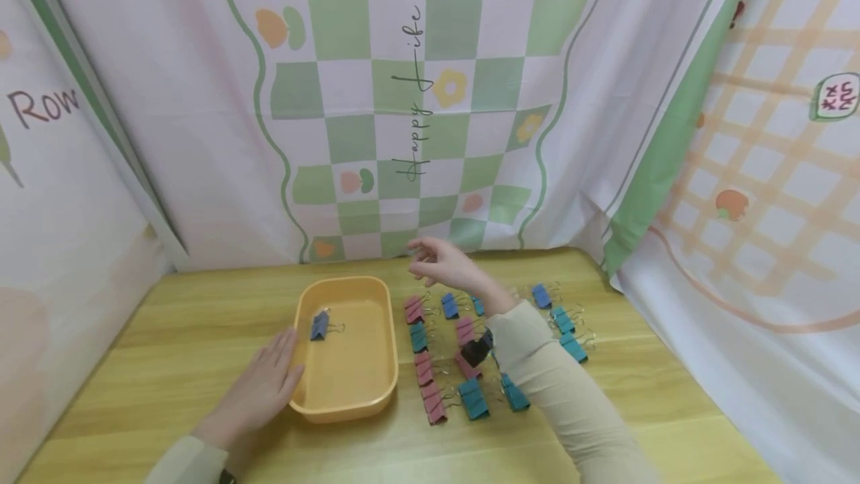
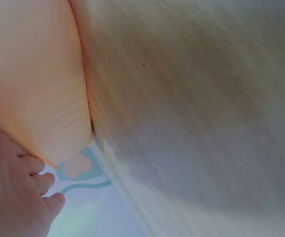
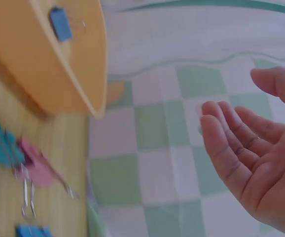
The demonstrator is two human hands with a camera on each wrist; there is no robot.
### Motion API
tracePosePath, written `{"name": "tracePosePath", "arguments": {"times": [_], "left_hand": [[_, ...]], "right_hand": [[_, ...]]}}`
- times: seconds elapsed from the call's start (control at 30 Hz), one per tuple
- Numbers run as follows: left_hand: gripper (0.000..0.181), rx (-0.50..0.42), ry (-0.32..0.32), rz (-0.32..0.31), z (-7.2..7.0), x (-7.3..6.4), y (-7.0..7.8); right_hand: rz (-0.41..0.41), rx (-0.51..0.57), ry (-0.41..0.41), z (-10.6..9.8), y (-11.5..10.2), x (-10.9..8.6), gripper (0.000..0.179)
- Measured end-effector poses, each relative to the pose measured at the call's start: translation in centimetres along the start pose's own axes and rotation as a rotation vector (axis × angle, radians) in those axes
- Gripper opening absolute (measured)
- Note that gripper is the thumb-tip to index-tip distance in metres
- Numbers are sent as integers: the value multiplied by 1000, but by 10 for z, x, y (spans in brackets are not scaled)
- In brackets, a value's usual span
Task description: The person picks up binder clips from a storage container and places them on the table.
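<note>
My left hand rests against the near left rim of a yellow plastic tray, its fingers fairly straight along the edge. Inside the tray lies one blue-grey binder clip. My right hand is raised over the far part of the table, beyond the clip rows. In the right wrist view that hand has loosely bent fingers and a bare palm. Below it, a pink binder clip and a blue binder clip stand closest. My right forearm covers some of the other clips.
Several pink, teal and blue clips lie in rough rows right of the tray, including a teal clip at the front and another teal clip at the right. A patterned curtain hangs behind the wooden table.
</note>
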State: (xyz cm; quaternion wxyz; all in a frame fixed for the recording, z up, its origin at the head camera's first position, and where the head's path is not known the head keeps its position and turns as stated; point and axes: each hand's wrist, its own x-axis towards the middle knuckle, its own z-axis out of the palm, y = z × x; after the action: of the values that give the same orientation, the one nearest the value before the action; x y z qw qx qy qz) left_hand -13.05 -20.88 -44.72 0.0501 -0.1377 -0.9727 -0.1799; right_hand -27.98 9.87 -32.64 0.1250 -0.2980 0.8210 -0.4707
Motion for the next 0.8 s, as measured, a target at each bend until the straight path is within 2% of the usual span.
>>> {"name": "tracePosePath", "arguments": {"times": [0.17, 0.4, 0.47, 0.63, 0.8], "left_hand": [[58, -4, 5, -4, 0, 0, 1], [58, -4, 46, 22, 0, -1, 1], [58, -2, 40, 19, 0, -1, 0], [57, 5, 32, 21, 1, -1, 0], [56, 2, 58, 39, 1, -1, 1]], "right_hand": [[6, 44, -18, 27, -7, 22, 44], [28, 68, -60, 66, -11, 43, 41], [43, 73, -74, 77, -10, 49, 39], [67, 59, -91, 102, -11, 59, 34], [91, 20, -89, 118, -13, 65, 34]]}}
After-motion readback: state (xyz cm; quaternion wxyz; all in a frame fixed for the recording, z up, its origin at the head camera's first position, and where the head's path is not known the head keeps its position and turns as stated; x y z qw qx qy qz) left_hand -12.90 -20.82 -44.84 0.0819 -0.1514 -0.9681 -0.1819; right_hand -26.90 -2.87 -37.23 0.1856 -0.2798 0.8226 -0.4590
